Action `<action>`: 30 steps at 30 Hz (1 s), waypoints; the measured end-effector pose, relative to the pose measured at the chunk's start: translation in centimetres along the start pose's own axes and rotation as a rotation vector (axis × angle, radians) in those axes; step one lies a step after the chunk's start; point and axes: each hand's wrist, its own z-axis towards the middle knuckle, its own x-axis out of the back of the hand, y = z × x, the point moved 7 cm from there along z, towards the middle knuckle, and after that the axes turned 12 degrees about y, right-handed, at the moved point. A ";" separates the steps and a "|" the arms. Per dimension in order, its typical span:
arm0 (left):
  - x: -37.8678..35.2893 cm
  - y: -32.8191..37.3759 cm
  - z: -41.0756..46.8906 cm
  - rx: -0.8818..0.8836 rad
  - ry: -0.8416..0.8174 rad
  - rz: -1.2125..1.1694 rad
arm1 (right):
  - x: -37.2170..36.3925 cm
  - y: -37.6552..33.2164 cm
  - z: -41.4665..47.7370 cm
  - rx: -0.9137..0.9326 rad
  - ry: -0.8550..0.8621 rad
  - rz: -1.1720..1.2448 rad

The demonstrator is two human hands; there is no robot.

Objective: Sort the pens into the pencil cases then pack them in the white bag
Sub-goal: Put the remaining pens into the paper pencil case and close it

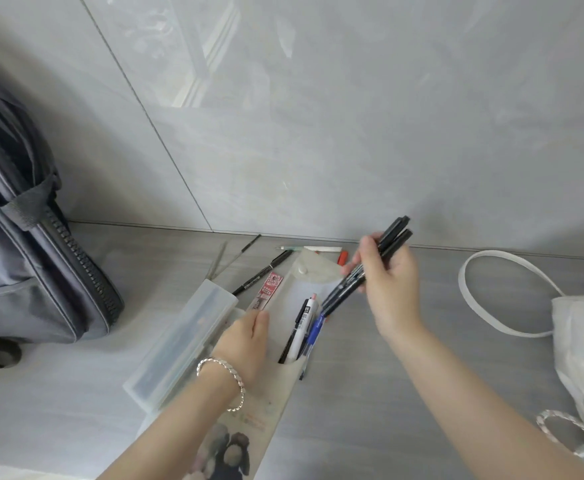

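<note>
My right hand (pixel 387 285) grips a bundle of black pens (pixel 384 247), their lower tips pointing down at the open mouth of a flat translucent pencil case (pixel 283 389). That case holds a white pen (pixel 301 327), a blue pen (pixel 314 332) and a black one. My left hand (pixel 245 341) holds the case's left edge, next to a red refill pack (pixel 268 289). A clear hard plastic pencil case (pixel 183 341) lies to the left. The white bag (pixel 581 344) sits at the right with its strap (pixel 474 296) looped out.
A grey backpack (pixel 31 258) leans on the tiled wall at the left. Loose pens lie by the wall: a black marker (pixel 262 271), a thin white pen (pixel 314 249), an orange one (pixel 343 258) and thin refills (pixel 235 254). The floor is grey.
</note>
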 end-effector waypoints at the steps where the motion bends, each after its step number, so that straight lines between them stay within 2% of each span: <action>1: -0.3 0.4 -0.2 -0.014 -0.008 -0.008 | -0.7 0.1 -1.4 -0.020 -0.069 0.019; 4: -0.7 1.6 -0.6 -0.069 -0.015 -0.025 | -2.5 2.1 -5.0 -0.095 -0.334 -0.087; 5: -0.8 1.8 -0.7 -0.083 -0.019 -0.025 | -2.5 2.8 -5.5 -0.107 -0.374 -0.133; 7: -0.9 2.1 -0.9 -0.104 -0.029 -0.022 | -1.8 3.0 -5.4 -0.090 -0.338 -0.160; 10: -1.1 2.0 -1.3 -0.111 -0.032 -0.015 | -0.9 2.0 -4.5 0.096 -0.250 -0.276; 15: -1.0 1.6 -1.8 -0.099 0.008 -0.056 | -1.5 1.8 -4.7 0.309 -0.332 -0.449; 17: -0.9 1.5 -1.8 -0.123 0.017 -0.053 | -1.9 1.2 -4.7 0.514 -0.321 -0.491; 21: -0.7 1.6 -1.4 -0.131 0.023 -0.029 | -3.2 2.6 -6.1 0.842 -0.461 -0.688; 23: -0.3 1.0 -0.7 -0.071 0.034 -0.031 | -3.5 2.6 -6.9 0.892 -0.504 -0.646; 25: 0.5 0.2 0.1 -0.020 0.055 -0.030 | -2.8 1.5 -5.7 0.827 -0.393 -0.484; 27: 1.6 -0.5 0.9 0.025 0.090 -0.028 | -1.6 1.4 -2.5 0.616 -0.148 -0.428; 28: 2.1 -0.8 1.2 0.037 0.109 -0.022 | -1.1 2.4 -0.3 0.458 -0.047 -0.468; 30: 3.1 -1.4 1.8 0.060 0.146 -0.021 | -0.8 6.0 3.5 0.135 0.013 -0.724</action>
